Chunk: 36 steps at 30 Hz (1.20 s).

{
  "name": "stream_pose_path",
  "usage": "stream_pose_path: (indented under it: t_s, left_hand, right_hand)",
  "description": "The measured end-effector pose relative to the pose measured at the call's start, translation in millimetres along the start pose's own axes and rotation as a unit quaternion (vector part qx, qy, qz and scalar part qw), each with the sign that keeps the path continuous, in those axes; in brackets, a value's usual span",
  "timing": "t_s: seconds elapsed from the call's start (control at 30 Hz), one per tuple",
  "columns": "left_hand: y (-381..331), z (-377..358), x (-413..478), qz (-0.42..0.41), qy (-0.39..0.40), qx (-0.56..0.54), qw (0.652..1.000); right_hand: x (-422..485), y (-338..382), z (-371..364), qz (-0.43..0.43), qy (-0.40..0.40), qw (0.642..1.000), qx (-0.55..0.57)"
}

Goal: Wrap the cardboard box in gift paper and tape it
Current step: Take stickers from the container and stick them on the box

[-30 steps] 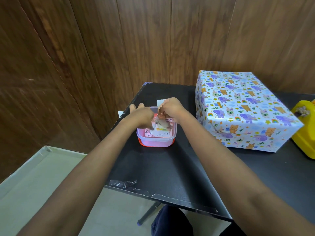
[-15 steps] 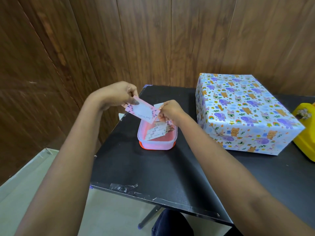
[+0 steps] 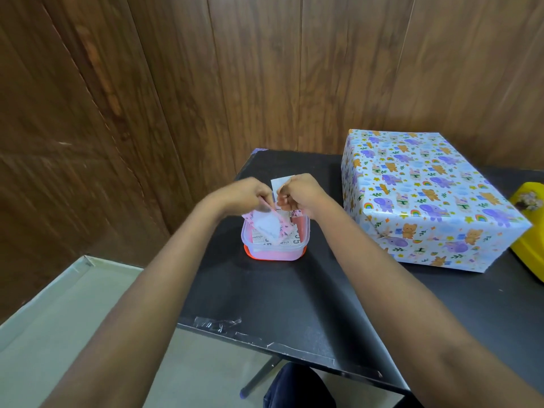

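Head view, looking down along both bare forearms. On the black worktop [image 3: 294,295], at its far right and close against the wood-panelled wall [image 3: 182,83]: the gift-wrapped box [image 3: 426,198], resting flat. Covered on every visible face in pale paper printed with purple elephants, bears and rainbows, and well apart from both hands. Toward the worktop's left side: a translucent plastic container [image 3: 276,253] with an orange base, lidless, holding printed paper slips (lettering too blurred to read). Left hand [image 3: 245,195] above the container's far-left rim, grip pinching a pink-and-white card [image 3: 269,226] tilting down into the container. Right hand [image 3: 304,195] just beside it, over the container's far rim, fingers curled, grip pinching a white slip [image 3: 279,184] standing upright between the two hands. Small patterned scraps under that palm, held or not: cannot tell. Fingertips of both hands near each other and smeared by motion. Just right of the box, cut by the frame edge: a yellow object [image 3: 527,231] with something pale and flowery on top. On the worktop's near edge: a crumpled strip of clear tape [image 3: 217,322], stuck down. Below that edge: a dark table leg [image 3: 259,375], pale floor [image 3: 73,319] to the left, dark clothing [image 3: 294,390] at the bottom.
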<state>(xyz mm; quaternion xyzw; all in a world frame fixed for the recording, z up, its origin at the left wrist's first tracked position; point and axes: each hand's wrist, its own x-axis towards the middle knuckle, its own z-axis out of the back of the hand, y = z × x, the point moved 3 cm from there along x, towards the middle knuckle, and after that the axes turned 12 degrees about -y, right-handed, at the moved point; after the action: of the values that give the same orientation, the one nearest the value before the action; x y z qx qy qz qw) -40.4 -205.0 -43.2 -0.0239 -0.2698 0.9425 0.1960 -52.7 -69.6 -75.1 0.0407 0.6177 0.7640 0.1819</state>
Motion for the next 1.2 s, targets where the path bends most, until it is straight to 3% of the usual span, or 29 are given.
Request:
stream_pose_path:
  t_s: [0.63, 0.9, 1.03, 1.2]
  left_hand:
    - [5, -30, 13, -0.015, -0.033, 0.026, 0.999]
    - [6, -32, 17, -0.002, -0.021, 0.050, 0.999]
    - [4, -24, 12, 0.007, -0.035, 0.031, 0.999]
    - [-2, -10, 3, 0.015, -0.034, 0.005, 0.999]
  right_hand:
    - [3, 3, 1, -0.064, -0.006, 0.998, 0.011]
    - [3, 1, 1, -0.115, 0.050, 0.988, 0.095]
    - [-4, 1, 7, -0.097, 0.051, 0.990, 0.088]
    - [-18, 5, 17, -0.034, 0.034, 0.999, -0.017]
